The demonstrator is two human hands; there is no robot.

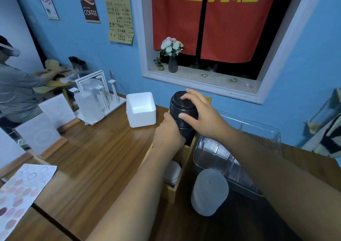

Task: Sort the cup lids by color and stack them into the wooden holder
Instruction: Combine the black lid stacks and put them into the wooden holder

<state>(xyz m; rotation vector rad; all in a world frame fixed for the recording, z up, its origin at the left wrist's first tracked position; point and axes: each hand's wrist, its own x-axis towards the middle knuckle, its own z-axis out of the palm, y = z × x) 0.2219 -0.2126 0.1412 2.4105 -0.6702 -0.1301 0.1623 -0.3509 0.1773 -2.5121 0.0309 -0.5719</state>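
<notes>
Two bare forearms reach forward side by side, the left rising from the bottom edge and the right from the lower right corner. The left hand (168,133), its back toward the camera, curls round the lower part of a tall ribbed stack of black plastic cup lids (181,109). The right hand (203,115) clasps the stack's upper part, fingers draped over the top, thumb pressed against the near side.

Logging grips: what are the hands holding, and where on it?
The stack of black lids: left hand grips its lower side, right hand wraps its upper part, fingertips on the top.
</notes>
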